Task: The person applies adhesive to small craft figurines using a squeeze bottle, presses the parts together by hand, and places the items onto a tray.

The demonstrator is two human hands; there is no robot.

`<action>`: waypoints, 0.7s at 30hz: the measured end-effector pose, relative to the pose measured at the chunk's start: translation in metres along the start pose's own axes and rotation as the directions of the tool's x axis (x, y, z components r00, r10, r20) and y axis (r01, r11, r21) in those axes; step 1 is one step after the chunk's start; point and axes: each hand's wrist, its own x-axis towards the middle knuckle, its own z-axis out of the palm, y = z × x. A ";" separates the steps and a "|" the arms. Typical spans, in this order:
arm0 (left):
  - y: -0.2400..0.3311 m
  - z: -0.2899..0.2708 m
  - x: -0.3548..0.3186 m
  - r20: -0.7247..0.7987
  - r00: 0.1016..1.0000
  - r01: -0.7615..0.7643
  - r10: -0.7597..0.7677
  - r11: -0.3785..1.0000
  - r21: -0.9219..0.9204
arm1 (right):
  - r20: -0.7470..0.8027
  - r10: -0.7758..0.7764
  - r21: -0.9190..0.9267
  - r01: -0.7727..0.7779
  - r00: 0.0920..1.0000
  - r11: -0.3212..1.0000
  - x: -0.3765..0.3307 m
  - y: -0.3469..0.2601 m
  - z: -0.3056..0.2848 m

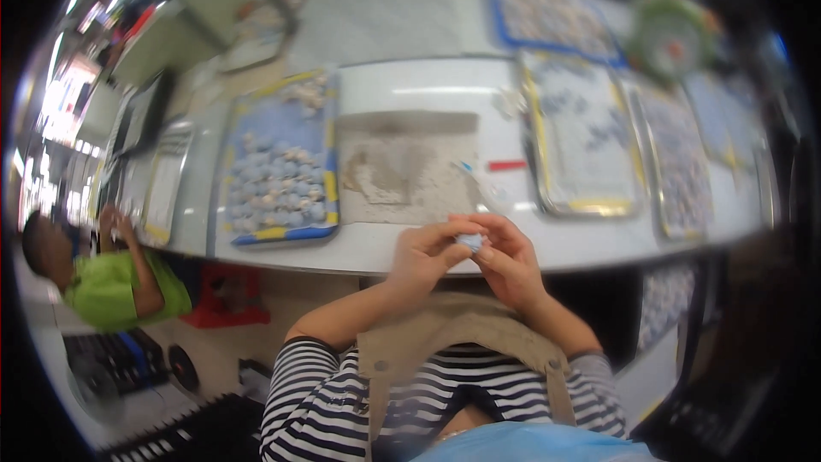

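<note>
Between the fingertips of both hands, just above the table's near edge, is a small pale-blue and white piece (469,241); its exact kind is too small to make out. My left hand (421,257) pinches it from the left, and my right hand (511,263) closes on it from the right. Beyond the hands lies a grey-brown stained mat (410,171) on the white table (410,85). To the left stands a blue tray with yellow tape (332,180), filled with several similar pale-blue and white small pieces (278,184).
A red strip (506,165) lies right of the mat. Further right are a yellow-edged tray (590,205) and another tray of small pieces (680,171). A blue-rimmed tray (556,47) and a green round scale (671,38) stand behind. At left, a person in green (128,287) sits working.
</note>
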 end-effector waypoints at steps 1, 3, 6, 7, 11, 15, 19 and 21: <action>0.007 -0.010 -0.003 0.036 0.999 0.033 -0.032 0.999 -0.018 | 0.046 0.007 -0.016 -0.006 0.999 1.000 0.002 0.004 0.008; 0.021 -0.036 -0.009 0.054 0.998 0.042 -0.041 0.999 -0.031 | -0.016 0.009 -0.294 -0.013 1.000 0.956 0.009 0.016 0.022; 0.037 -0.103 -0.018 -0.150 0.920 -0.120 0.363 0.623 0.773 | 0.005 -0.017 -0.352 0.017 1.000 0.936 0.013 0.016 0.038; 0.043 -0.128 -0.020 -0.254 0.868 -0.029 0.427 0.554 0.832 | -0.009 -0.019 -0.400 0.014 1.000 0.916 0.014 0.014 0.040; 0.061 -0.226 -0.025 -0.234 0.793 0.164 0.563 0.172 0.971 | -0.101 -0.104 -0.432 0.051 0.989 0.900 0.023 0.018 0.041; 0.077 -0.266 0.022 -0.288 0.857 0.196 0.427 0.246 0.949 | -0.137 -0.250 -0.617 0.115 0.958 0.779 0.038 0.028 0.047; 0.047 -0.306 0.079 -0.051 0.908 -0.001 0.417 0.122 0.993 | -0.126 -0.416 -0.798 0.157 0.901 0.582 0.056 0.033 0.046; 0.033 -0.321 0.093 -0.017 0.963 -0.017 0.269 0.121 0.993 | 0.028 -0.583 -0.971 0.162 0.812 0.178 0.059 0.029 0.054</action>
